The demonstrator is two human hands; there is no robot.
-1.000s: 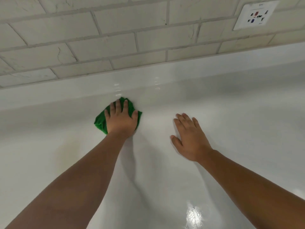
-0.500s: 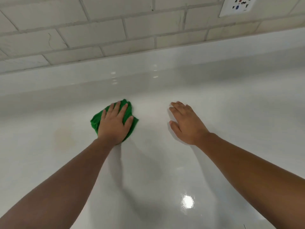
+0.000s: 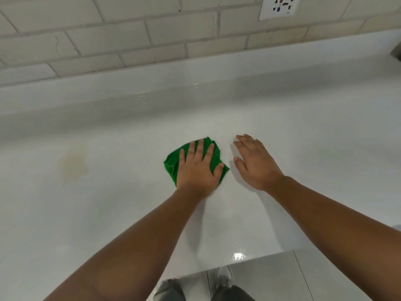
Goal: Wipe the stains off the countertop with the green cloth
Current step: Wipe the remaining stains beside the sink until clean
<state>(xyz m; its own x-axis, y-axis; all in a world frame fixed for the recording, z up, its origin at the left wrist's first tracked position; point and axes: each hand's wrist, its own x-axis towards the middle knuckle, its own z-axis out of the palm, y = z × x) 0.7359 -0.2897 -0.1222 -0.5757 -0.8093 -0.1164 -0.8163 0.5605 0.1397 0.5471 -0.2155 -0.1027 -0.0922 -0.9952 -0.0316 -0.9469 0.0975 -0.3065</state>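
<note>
So the big change over the last second: the left hand [image 3: 198, 168] has slid the green cloth [image 3: 171, 165] over toward 3 o'clock, and it now sits just beside the right hand [image 3: 256, 164], where a moment ago there was a clear gap between the two. The left hand is flat on the cloth, fingers straight and spread, pressing down rather than gripping, and green pokes out at the 9 and 12 o'clock sides. The right hand lies flat on the bare tabletop [image 3: 314, 135], fingers straight and close together, holding nothing; it looks like it's only bracing. The view has also pulled back, so the near edge of the tabletop and a strip of floor [image 3: 271, 279] now show at 6 o'clock. The catch, as I read it, is that this stroke carried the cloth away from the one stain I can actually see. That pale tan stain [image 3: 73, 164] is well off at 9 o'clock from the cloth and looks untouched. So my guess is the job is nowhere near done, and the next pass needs to swing back toward 9 o'clock and go right over that patch with some pressure.
</note>
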